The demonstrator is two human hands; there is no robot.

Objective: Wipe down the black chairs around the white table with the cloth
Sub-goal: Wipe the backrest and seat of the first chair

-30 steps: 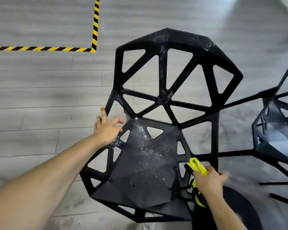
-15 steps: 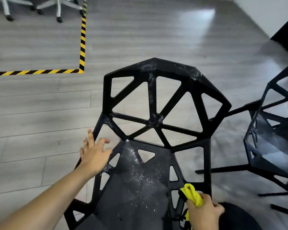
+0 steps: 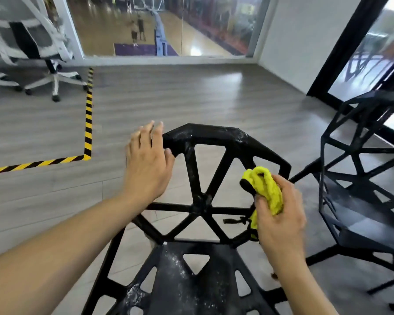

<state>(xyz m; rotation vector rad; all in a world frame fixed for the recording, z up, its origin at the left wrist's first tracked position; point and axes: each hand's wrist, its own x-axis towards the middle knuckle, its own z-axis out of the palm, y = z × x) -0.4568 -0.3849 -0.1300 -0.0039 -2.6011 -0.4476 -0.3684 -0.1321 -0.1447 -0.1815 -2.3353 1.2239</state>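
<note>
Both hands are way higher on the chair than a second ago: the left hand (image 3: 147, 165) was down at the seat's front left edge and is now up at the backrest's top left corner, and the right hand (image 3: 280, 214) with the cloth (image 3: 265, 189) has climbed from the seat's right side to the backrest's right edge. The view has tipped up too, so the window wall (image 3: 164, 26) shows now.

Left hand's fingers are straight and loosely spread, thumb touching the top rail, not wrapped around it. Right hand is curled round the bunched yellow cloth, gripping it, and a black strap dangles below the fist.

Room-wise, there's open grey floor (image 3: 191, 96) beyond and left of the left hand, with yellow-black hazard tape (image 3: 88, 123) further left and a white office chair (image 3: 43, 48) past that. Right of the cloth hand it's tighter: a second black chair (image 3: 359, 194) stands close by, one leg reaching toward the first.

The black chair (image 3: 205, 203) itself is a web of struts with triangular holes. White dusty specks sit on the top rail and across the seat, below both hands.
</note>
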